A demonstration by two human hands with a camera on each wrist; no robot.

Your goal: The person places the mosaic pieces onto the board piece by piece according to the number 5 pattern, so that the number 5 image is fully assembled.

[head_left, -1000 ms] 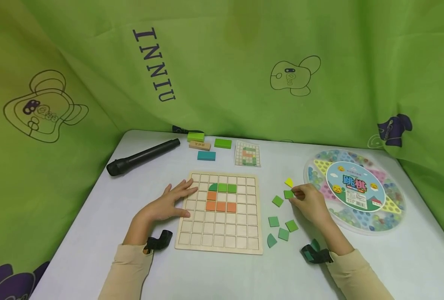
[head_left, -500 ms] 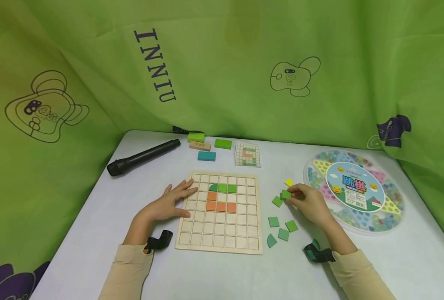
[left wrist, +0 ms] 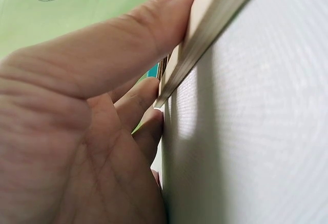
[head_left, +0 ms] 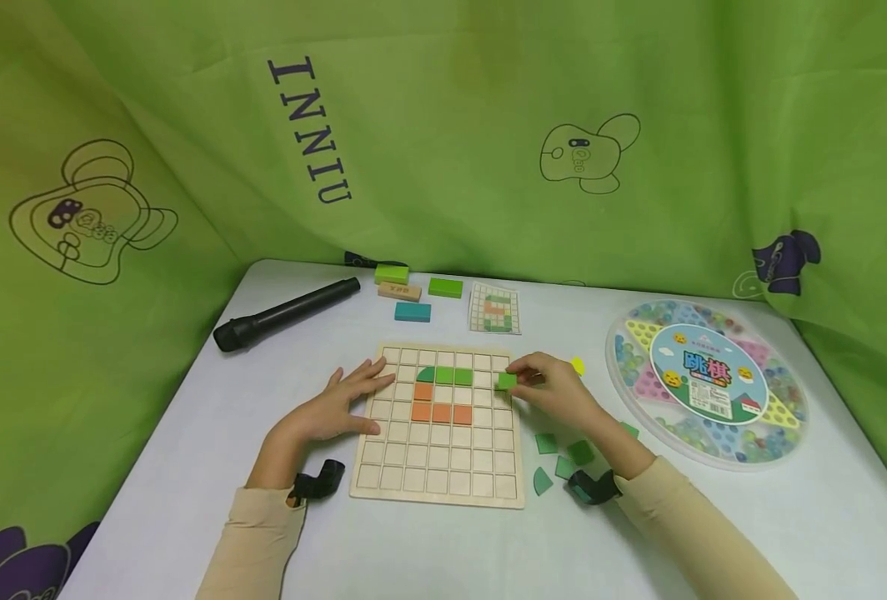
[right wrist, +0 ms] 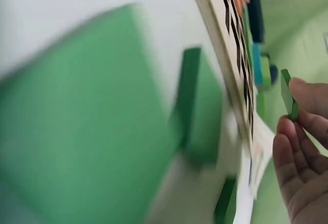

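Observation:
In the head view, a wooden grid board [head_left: 412, 479] lies mid-table. Set in its cells are a dark green quarter-round tile [head_left: 425, 376], two green squares [head_left: 454, 377] and several orange squares [head_left: 441, 413]. My left hand [head_left: 329, 408] rests on the board's left side with fingers spread. Up close in the left wrist view, its thumb [left wrist: 148, 26] lies against the board's edge. Over the board's right edge, my right hand [head_left: 563, 396] pinches a green square tile [head_left: 505, 382]. The right wrist view shows that tile on edge between thumb and fingers.
Right of the board lie loose green tiles [head_left: 546, 443], a quarter-round tile [head_left: 542, 481] and a yellow tile [head_left: 578, 366]. A printed pattern card [head_left: 495, 308], several blocks [head_left: 413, 312] and a black microphone [head_left: 286, 315] lie behind. A round Chinese checkers set [head_left: 714, 375] sits at right.
My right hand has picked the green square tile up from the loose ones and carried it left to the board's right edge. The left hand has stayed put.

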